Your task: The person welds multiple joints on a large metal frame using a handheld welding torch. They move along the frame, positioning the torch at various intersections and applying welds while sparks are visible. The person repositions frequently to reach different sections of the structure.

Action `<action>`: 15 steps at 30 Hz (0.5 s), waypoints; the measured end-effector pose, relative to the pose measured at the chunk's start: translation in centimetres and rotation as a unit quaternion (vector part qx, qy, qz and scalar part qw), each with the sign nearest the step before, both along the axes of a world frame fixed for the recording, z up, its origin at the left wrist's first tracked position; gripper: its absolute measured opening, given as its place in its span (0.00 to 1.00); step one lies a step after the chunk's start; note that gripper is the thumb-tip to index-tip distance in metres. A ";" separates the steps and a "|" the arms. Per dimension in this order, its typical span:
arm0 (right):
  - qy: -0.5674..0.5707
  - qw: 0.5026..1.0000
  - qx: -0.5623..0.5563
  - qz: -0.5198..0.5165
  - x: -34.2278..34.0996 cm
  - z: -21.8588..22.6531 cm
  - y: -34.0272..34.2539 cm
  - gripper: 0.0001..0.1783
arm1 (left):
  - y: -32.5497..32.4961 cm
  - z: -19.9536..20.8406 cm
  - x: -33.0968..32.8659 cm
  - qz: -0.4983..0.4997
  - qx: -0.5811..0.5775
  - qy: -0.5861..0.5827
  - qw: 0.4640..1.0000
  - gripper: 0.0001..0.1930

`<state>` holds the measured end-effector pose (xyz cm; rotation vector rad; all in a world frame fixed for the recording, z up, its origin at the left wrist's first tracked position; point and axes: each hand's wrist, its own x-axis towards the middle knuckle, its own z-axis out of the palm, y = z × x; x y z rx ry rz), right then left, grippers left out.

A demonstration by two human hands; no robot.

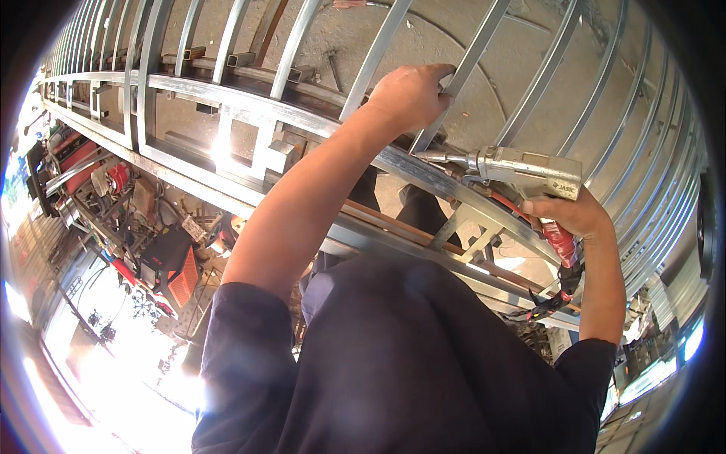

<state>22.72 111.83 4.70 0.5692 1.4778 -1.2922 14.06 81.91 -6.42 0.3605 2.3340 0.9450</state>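
Observation:
My left hand is closed on one of the upright square metal bars, thumb and fingers pinching its sides just above the long rail. In my right hand is a silver welding gun, its handle wrapped in red tape. The gun lies nearly level and points left. Its narrow nozzle is at the foot of the gripped bar, where bar and rail meet; whether the tip touches the metal I cannot tell. A dark cable bundle trails down from the handle.
The bar frame curves away to both sides over a concrete floor. Short tube pieces sit among the bars at the upper left. A cluttered heap of tools, with an orange-and-black box, lies at left. A thin cable crosses the floor beyond.

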 end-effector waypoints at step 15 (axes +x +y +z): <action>0.027 0.999 -0.027 0.026 0.0 -0.3 -0.6 0.33 | 1.0 0.9 -1.6 -0.040 -0.068 -0.073 0.994 0.30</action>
